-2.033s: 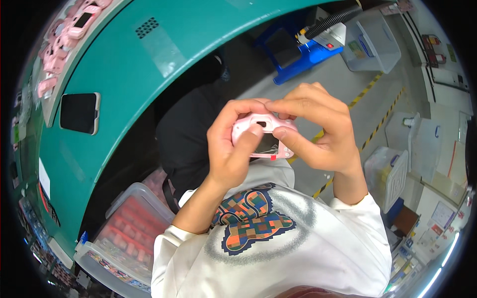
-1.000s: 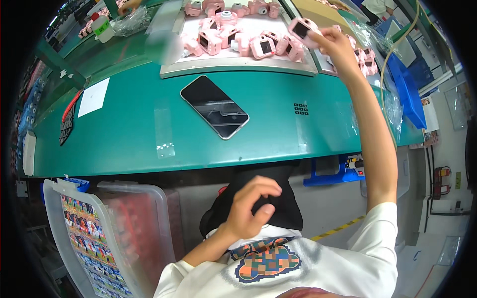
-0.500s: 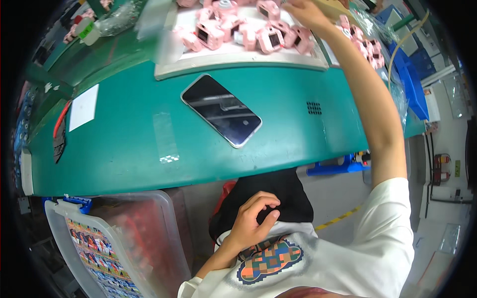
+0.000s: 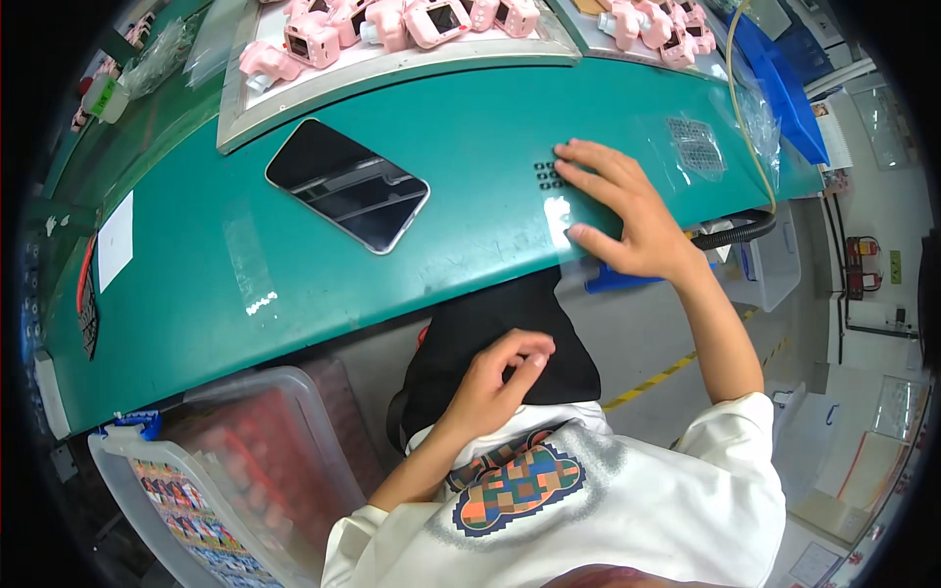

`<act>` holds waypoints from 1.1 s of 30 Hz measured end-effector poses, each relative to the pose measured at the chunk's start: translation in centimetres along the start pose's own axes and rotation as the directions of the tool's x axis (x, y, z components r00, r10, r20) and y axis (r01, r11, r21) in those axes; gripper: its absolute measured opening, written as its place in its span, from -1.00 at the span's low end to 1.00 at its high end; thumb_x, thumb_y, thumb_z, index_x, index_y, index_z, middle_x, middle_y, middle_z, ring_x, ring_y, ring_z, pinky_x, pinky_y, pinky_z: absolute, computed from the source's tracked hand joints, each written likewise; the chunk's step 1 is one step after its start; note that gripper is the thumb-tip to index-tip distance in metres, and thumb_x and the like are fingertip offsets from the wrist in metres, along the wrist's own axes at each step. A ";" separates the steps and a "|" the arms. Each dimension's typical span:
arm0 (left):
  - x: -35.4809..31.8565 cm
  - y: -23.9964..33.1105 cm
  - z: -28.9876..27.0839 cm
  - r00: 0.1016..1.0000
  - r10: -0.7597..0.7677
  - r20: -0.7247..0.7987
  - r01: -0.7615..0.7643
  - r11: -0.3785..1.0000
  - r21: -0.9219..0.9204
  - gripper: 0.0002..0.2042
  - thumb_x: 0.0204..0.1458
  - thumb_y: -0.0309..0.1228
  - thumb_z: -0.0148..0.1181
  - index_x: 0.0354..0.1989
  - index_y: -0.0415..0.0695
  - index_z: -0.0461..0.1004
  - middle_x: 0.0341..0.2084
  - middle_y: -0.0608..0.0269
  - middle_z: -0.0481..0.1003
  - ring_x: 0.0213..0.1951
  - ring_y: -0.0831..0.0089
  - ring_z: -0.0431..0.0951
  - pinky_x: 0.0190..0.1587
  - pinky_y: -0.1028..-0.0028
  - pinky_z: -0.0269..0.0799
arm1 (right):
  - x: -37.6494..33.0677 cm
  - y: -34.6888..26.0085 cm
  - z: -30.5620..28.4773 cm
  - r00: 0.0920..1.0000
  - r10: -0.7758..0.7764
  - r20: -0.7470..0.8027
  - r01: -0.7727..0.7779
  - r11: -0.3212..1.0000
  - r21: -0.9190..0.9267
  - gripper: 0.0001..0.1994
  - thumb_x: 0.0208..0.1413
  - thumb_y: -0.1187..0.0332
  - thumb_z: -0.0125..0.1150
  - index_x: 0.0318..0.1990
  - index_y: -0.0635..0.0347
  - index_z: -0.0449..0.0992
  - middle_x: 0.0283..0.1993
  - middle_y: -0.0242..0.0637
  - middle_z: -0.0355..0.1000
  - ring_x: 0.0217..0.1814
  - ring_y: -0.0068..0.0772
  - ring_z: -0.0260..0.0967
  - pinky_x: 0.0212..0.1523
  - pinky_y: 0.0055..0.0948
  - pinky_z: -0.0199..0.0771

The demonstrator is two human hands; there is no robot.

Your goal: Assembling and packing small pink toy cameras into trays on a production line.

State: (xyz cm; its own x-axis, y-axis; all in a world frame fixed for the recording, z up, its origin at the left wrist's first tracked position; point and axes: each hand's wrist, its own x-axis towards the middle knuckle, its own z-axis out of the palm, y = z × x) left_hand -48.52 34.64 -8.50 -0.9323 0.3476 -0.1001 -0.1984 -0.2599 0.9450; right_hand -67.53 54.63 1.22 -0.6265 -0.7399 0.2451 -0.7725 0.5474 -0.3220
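Observation:
My right hand (image 4: 627, 211) reaches over the green table with its fingers spread and nothing in its grasp. Its fingertips lie at a patch of small black squares (image 4: 545, 175) in rows on the tabletop. My left hand (image 4: 500, 377) rests above my lap, loosely curled, thumb close to the forefinger, with nothing visible in it. Left of the right hand lies a smartphone (image 4: 348, 184), dark screen up. Behind it, several pink toy cameras (image 4: 436, 20) crowd a white board with a pale frame (image 4: 392, 78).
More pink cameras (image 4: 667, 29) sit at the back right, near a blue bin (image 4: 779, 83). A clear sheet with a grey grid (image 4: 696, 147) lies at the right. White card (image 4: 116, 243) and clear tape (image 4: 250, 265) are at the left. A plastic tub (image 4: 294, 431) stands below the table.
My right hand has come back from the pink cameras to the black squares. The view has shifted, so the board and phone appear farther left. My left hand has curled a little more.

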 end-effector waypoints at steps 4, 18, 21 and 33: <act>1.9 0.8 0.7 0.992 -0.016 -0.129 -0.028 0.943 -0.332 -0.67 0.31 -0.45 0.08 0.21 -0.26 0.40 0.04 0.02 0.56 0.04 0.37 0.56 0.06 0.51 0.43 | -2.2 -2.2 1.0 0.998 -0.066 0.008 0.064 0.992 0.109 -0.45 0.02 0.26 0.32 0.22 0.18 0.51 0.33 -0.19 0.37 0.39 -0.02 0.27 0.40 -0.04 0.19; 2.5 3.8 2.7 0.943 -0.013 -0.331 -0.092 0.950 -0.299 -0.74 0.33 -0.39 0.05 0.04 -0.32 0.45 -0.11 -0.04 0.59 -0.07 0.30 0.61 0.09 0.41 0.44 | -5.2 -6.2 4.3 0.950 0.030 -0.312 0.140 0.851 0.506 -0.50 -0.12 0.43 0.40 0.09 0.23 0.59 0.19 -0.10 0.45 0.23 -0.09 0.37 0.27 -0.13 0.31; 2.0 3.7 2.5 0.948 0.000 -0.320 -0.109 0.940 -0.322 -0.76 0.34 -0.42 0.03 0.01 -0.35 0.48 -0.10 -0.03 0.60 -0.03 0.32 0.60 0.12 0.41 0.45 | -5.3 -6.3 4.4 0.950 -0.003 -0.314 0.155 0.874 0.461 -0.54 -0.11 0.48 0.40 0.05 0.25 0.60 0.09 -0.13 0.51 0.10 -0.16 0.42 0.18 -0.18 0.36; 2.0 6.5 2.9 0.933 0.059 -0.355 -0.188 0.922 -0.339 -0.75 0.33 -0.48 -0.02 0.06 -0.36 0.45 -0.02 -0.09 0.56 0.00 0.22 0.58 0.18 0.36 0.40 | -2.1 -5.9 2.2 0.926 0.285 -0.249 0.030 0.600 0.800 -0.78 0.02 0.65 0.30 -0.15 0.28 0.62 -0.25 -0.28 0.53 -0.27 -0.42 0.42 -0.07 -0.48 0.42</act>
State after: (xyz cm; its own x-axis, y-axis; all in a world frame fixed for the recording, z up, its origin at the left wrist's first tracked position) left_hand -50.75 36.27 -1.63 -0.9889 -0.0113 -0.1479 -0.1103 -0.6106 0.7842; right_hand -61.43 52.13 0.56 -0.8262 -0.4315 0.3622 -0.3988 -0.0063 -0.9170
